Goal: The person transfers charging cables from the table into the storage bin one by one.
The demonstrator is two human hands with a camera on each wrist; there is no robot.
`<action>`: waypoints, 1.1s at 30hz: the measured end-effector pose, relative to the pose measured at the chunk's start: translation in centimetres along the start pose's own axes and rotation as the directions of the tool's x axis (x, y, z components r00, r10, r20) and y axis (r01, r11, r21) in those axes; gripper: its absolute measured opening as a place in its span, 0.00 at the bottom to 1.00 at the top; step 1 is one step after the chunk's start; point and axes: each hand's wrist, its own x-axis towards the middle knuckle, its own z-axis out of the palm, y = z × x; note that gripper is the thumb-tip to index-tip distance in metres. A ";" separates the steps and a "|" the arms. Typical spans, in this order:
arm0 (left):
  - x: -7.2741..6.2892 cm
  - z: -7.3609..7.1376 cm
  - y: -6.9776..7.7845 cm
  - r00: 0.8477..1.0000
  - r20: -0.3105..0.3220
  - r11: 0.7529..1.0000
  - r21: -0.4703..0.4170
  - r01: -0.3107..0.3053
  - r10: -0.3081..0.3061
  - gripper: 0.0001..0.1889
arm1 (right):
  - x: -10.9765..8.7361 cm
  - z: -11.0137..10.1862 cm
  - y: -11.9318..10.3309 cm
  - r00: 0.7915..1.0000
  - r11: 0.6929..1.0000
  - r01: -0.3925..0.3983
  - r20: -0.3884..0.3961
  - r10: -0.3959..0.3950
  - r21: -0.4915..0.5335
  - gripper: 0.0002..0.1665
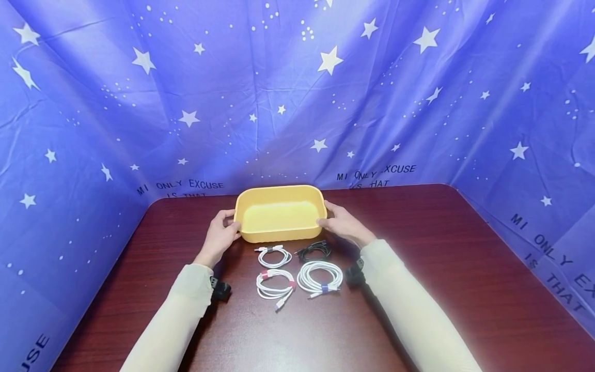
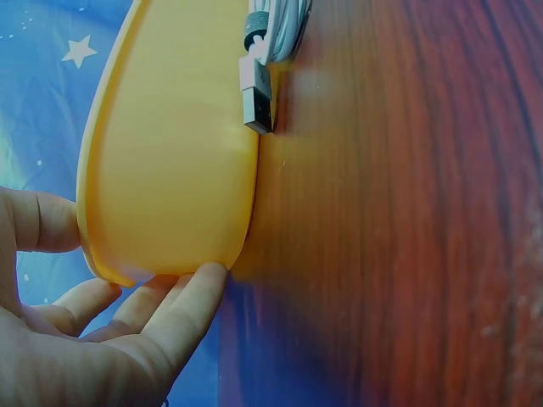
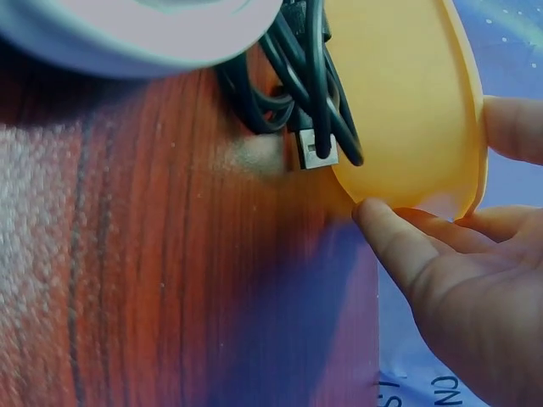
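Smooth, round-cornered yellow bin [image 1: 279, 236] gripped at opposite ends by left hand [image 1: 217, 237] and right hand [image 1: 345, 224], ring-coiled cables [image 1: 321, 264] nearby, wood-grained tabletop [image 1: 418, 232]

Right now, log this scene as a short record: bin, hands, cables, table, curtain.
bin: yellow, held at both ends
left hand: grips the bin's left end
right hand: grips the bin's right end
cables nearer bin: white cable with dark tie, left; black cable, right
cables farther: white cable with red ties, left; white cable with blue tie, right
table: dark red
curtain: blue, white stars
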 end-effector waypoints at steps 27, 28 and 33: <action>-0.1 0.5 0.1 1.000 0.016 1.000 -0.013 -0.009 0.009 0.24 | -0.4 -0.3 0.2 1.000 1.000 -0.004 -0.017 0.004 -0.023 0.44; -0.2 0.5 0.1 1.000 0.017 1.000 -0.014 -0.010 0.010 0.24 | -0.5 -0.3 0.2 1.000 1.000 -0.004 -0.016 0.003 -0.015 0.43; -0.2 0.6 0.2 1.000 0.022 1.000 -0.010 -0.019 0.019 0.24 | -0.5 -0.4 0.4 1.000 1.000 0.002 -0.009 -0.001 0.026 0.43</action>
